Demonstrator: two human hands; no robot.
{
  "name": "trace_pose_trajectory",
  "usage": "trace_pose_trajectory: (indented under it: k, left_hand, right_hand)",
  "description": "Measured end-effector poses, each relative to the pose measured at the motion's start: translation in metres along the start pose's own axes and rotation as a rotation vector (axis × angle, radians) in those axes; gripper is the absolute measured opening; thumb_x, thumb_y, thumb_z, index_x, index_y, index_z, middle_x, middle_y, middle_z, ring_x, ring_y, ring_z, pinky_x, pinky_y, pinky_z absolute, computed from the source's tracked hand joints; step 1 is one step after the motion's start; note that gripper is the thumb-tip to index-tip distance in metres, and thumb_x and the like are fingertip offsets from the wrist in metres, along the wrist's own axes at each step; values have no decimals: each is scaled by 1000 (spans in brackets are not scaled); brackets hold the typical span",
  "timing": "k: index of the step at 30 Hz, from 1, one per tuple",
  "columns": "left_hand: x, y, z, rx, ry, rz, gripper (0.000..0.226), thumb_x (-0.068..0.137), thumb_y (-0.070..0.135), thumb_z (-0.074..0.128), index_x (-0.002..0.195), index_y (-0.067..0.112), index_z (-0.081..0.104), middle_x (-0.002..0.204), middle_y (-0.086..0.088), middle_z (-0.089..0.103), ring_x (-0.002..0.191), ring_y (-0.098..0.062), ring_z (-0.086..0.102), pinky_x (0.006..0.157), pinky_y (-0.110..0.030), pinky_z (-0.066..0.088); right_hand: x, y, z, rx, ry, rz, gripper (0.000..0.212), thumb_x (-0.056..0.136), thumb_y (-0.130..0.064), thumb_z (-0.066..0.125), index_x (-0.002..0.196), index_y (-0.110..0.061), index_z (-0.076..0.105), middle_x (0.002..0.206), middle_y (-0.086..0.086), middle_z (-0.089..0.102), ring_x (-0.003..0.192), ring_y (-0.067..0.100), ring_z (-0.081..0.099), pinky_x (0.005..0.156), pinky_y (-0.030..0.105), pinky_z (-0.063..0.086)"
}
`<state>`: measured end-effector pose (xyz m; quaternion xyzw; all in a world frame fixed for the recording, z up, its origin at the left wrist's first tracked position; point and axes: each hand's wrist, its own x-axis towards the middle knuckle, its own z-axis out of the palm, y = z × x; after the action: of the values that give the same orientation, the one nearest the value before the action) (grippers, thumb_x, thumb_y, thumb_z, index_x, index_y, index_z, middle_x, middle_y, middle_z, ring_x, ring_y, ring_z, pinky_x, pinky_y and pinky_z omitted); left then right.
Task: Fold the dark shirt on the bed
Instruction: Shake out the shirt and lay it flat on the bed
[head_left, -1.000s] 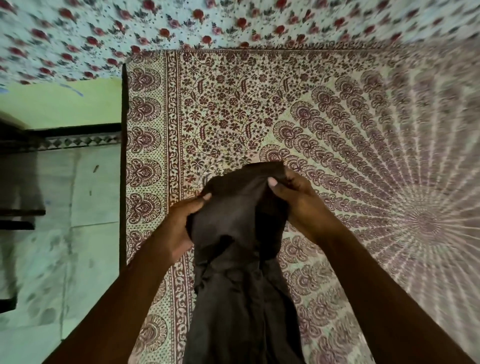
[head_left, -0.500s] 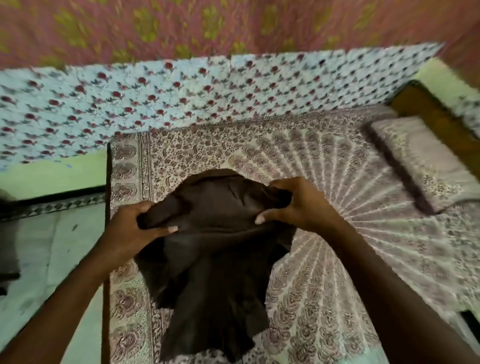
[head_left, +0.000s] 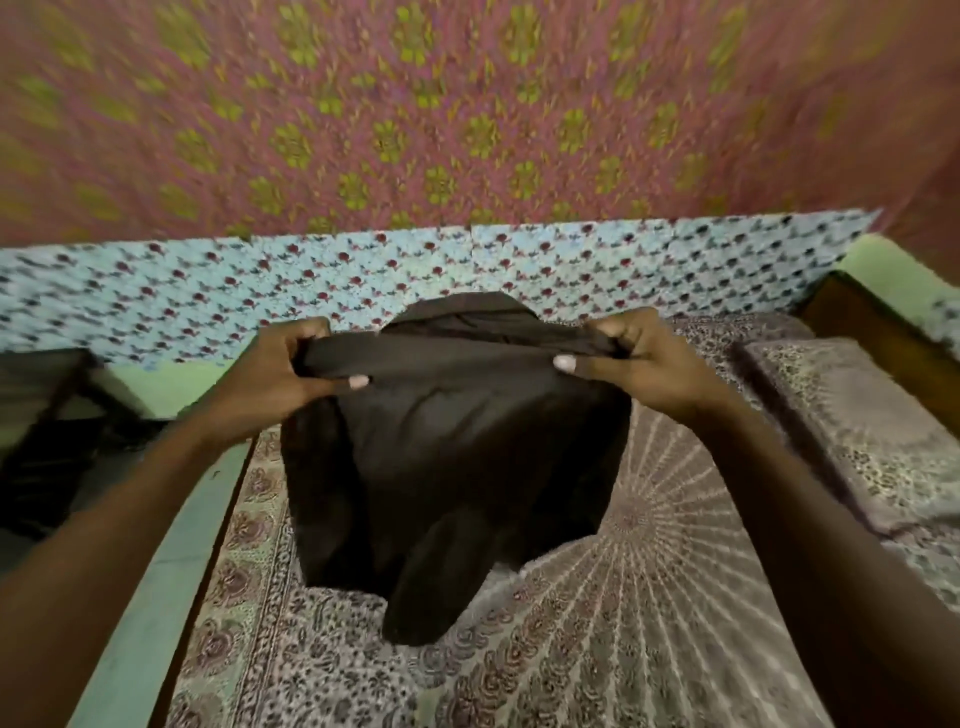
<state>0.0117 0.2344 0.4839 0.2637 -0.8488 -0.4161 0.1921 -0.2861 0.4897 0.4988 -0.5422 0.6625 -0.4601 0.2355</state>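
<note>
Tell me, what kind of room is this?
Most likely a bedroom. A patterned bedspread is spread flat, a matching pillow lies at its right end, and a dark shirt is held up over it.

Arms outstretched — left hand (head_left: 270, 370) and right hand (head_left: 643, 361) level, apart, each in a pinch on the dark shirt (head_left: 457, 457).
</note>
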Motion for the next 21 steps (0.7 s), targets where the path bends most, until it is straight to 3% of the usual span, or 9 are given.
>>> trace_pose_trajectory:
  k: [3,4,6,9,11,13,15,18,21]
  left_hand:
    - [3,42,-2,223,86,121,38,81,4,85,75,8,48,71,-9,50,68,-18,50,69,-34,37]
    - [3,56,-5,276,95,160,38,80,5,87,75,8,49,72,-11,50,67,-15,49,68,-33,36]
    - [4,79,-9,368,83,209,41,77,16,91,76,11,51,71,-8,52,65,-7,48,64,-29,34]
    - [-2,113,-9,477,22,220,32,75,24,92,88,16,64,84,1,64,77,-6,59,71,-32,42]
    - [-4,127,-12,509,-28,193,34,77,24,92,105,21,72,98,6,71,90,-16,66,82,-36,50]
    - [-4,135,-19,519,-45,158,40,76,29,92,112,22,76,104,5,75,96,-19,69,87,-40,55]
    - [-2,141,-27,468,-35,114,35,75,31,93,106,22,80,98,6,77,92,-16,70,84,-37,56]
    - [-10,155,-33,382,-57,82,19,74,23,93,83,29,77,72,20,75,82,-3,67,74,-23,51]
    - [-15,161,-39,351,-106,27,25,64,35,97,79,22,81,75,16,77,71,-2,71,76,-32,55]
  right_hand:
    - [-18,-20,-50,-132,-151,32,56,81,-36,88,83,12,60,80,29,66,72,41,68,62,46,56]
    - [-22,-26,-63,-216,-198,30,53,76,-37,92,93,7,68,90,22,73,83,33,74,70,47,62]
    - [-25,-36,-86,-427,-260,6,50,66,-39,97,100,-12,72,95,-4,76,86,8,72,71,29,60]
    - [-31,-48,-112,-716,-168,-23,32,75,-33,94,76,-31,62,70,-17,59,66,-5,52,59,25,39]
    - [-37,-50,-126,-724,-16,-27,46,83,-27,89,60,-28,49,57,-10,45,56,4,41,56,30,30]
    - [-47,-50,-136,-603,128,-71,52,85,-23,87,57,-7,46,55,5,38,52,18,37,59,32,27]
    - [-58,-53,-142,-409,184,-88,51,86,-14,85,57,2,46,58,17,38,54,23,38,60,31,30]
    - [-73,-67,-151,-251,222,-44,54,87,-9,83,51,-18,44,56,4,33,55,17,36,58,30,29]
    - [-79,-77,-167,-374,231,48,47,90,-23,82,60,-11,49,62,14,44,59,23,47,60,34,36]
